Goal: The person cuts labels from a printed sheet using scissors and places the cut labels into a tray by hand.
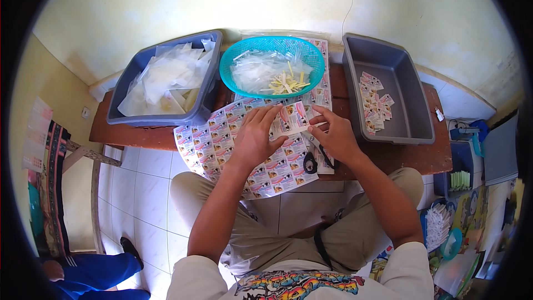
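In front of me lies a large sheet of printed labels with a repeated colourful pattern. Over it is a small cut strip of labels, between my two hands. My left hand rests at the strip's left side, fingers stretched and thumb apart. At the strip's right edge, the thumb and fingers of my right hand are pinched on it. Scissors with black handles lie on the sheet below my right hand, partly hidden by it.
A grey tub of clear plastic bags stands left on the brown table. A turquoise basket holds clear packets and yellow strips. Another grey tub at right contains cut labels. Another person's blue-clothed leg is at lower left.
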`<state>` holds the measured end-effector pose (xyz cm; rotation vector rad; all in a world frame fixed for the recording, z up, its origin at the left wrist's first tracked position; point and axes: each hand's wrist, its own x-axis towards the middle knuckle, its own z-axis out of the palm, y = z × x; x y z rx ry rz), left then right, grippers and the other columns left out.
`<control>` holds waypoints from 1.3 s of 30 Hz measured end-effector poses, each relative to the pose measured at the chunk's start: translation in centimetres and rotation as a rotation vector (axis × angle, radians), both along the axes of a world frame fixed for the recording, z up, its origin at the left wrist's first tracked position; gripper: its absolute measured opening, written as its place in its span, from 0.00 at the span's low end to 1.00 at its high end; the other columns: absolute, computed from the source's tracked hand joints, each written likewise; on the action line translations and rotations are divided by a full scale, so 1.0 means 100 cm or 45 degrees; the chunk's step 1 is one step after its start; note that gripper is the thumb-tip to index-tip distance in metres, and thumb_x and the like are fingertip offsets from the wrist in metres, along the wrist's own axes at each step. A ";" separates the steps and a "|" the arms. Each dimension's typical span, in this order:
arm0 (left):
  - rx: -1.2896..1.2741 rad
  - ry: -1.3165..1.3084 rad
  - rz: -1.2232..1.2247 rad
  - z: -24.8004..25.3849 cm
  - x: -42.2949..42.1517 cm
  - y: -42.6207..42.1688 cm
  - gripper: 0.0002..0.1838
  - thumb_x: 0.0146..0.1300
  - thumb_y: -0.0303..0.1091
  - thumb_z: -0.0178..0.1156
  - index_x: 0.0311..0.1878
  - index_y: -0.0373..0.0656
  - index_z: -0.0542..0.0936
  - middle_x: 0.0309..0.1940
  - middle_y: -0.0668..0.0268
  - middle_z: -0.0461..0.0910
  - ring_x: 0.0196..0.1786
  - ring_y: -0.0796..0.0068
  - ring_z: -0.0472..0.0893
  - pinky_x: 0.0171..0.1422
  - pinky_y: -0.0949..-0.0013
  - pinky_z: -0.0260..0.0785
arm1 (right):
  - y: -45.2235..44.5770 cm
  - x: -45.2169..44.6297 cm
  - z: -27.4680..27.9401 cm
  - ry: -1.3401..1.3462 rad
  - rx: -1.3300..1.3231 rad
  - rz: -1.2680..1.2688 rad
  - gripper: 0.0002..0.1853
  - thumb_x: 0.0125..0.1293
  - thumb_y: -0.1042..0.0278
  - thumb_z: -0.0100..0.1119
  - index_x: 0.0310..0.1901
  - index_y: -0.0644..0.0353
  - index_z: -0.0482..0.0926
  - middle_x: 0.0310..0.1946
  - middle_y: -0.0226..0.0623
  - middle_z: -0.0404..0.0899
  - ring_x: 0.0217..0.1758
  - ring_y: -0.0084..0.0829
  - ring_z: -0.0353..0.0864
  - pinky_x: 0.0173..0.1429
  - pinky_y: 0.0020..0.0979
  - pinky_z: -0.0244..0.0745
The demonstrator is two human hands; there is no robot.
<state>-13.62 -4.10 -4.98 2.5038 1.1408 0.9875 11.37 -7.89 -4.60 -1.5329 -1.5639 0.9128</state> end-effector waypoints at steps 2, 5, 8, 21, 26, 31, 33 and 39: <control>0.008 0.007 0.016 -0.003 -0.001 -0.001 0.45 0.52 0.33 0.85 0.74 0.41 0.77 0.65 0.53 0.83 0.66 0.46 0.82 0.73 0.47 0.75 | -0.006 0.001 -0.003 -0.048 0.031 0.026 0.34 0.69 0.70 0.75 0.75 0.64 0.76 0.49 0.47 0.92 0.43 0.34 0.95 0.49 0.35 0.89; 0.016 0.023 0.042 -0.008 -0.003 -0.002 0.44 0.52 0.34 0.85 0.74 0.41 0.77 0.65 0.54 0.84 0.67 0.46 0.82 0.74 0.48 0.74 | -0.018 0.003 -0.006 -0.198 -0.019 0.073 0.34 0.67 0.71 0.75 0.74 0.67 0.76 0.48 0.50 0.91 0.45 0.42 0.95 0.52 0.42 0.89; 0.022 0.045 0.065 -0.013 -0.004 -0.003 0.45 0.53 0.34 0.85 0.75 0.42 0.77 0.65 0.54 0.84 0.67 0.46 0.81 0.74 0.47 0.74 | -0.027 0.004 -0.018 -0.525 0.057 0.161 0.36 0.66 0.68 0.75 0.75 0.67 0.74 0.51 0.54 0.89 0.53 0.52 0.92 0.57 0.50 0.87; -0.025 0.057 0.071 -0.015 -0.004 -0.007 0.45 0.53 0.34 0.84 0.75 0.41 0.77 0.65 0.52 0.84 0.68 0.46 0.81 0.75 0.48 0.74 | -0.042 -0.013 -0.027 -1.021 -0.177 0.228 0.45 0.64 0.59 0.76 0.80 0.66 0.67 0.62 0.55 0.81 0.61 0.57 0.87 0.64 0.52 0.85; -0.056 0.067 0.080 -0.017 -0.003 -0.006 0.43 0.53 0.34 0.85 0.73 0.40 0.78 0.65 0.52 0.83 0.69 0.46 0.81 0.75 0.47 0.74 | -0.040 -0.013 -0.029 -1.026 -0.153 0.251 0.45 0.62 0.63 0.74 0.79 0.71 0.67 0.60 0.57 0.81 0.60 0.57 0.88 0.64 0.53 0.86; -0.012 0.041 0.071 -0.019 -0.005 -0.002 0.43 0.53 0.34 0.85 0.73 0.41 0.78 0.66 0.52 0.83 0.69 0.46 0.81 0.75 0.47 0.74 | -0.038 -0.009 -0.018 -0.954 -0.229 0.224 0.43 0.58 0.66 0.73 0.75 0.71 0.72 0.59 0.60 0.81 0.59 0.60 0.87 0.65 0.54 0.85; -0.015 0.018 0.072 -0.016 -0.006 -0.002 0.42 0.53 0.34 0.85 0.72 0.41 0.79 0.67 0.52 0.83 0.69 0.46 0.81 0.75 0.47 0.75 | -0.040 -0.002 -0.013 -0.837 -0.204 0.229 0.43 0.57 0.65 0.73 0.74 0.71 0.73 0.59 0.60 0.80 0.60 0.61 0.87 0.66 0.54 0.84; 0.007 -0.050 0.112 -0.008 -0.003 0.004 0.39 0.54 0.34 0.85 0.70 0.40 0.81 0.67 0.49 0.82 0.68 0.43 0.82 0.74 0.47 0.75 | -0.047 0.009 0.003 -0.602 -0.107 0.191 0.43 0.54 0.65 0.76 0.73 0.72 0.75 0.59 0.61 0.80 0.62 0.60 0.85 0.68 0.49 0.83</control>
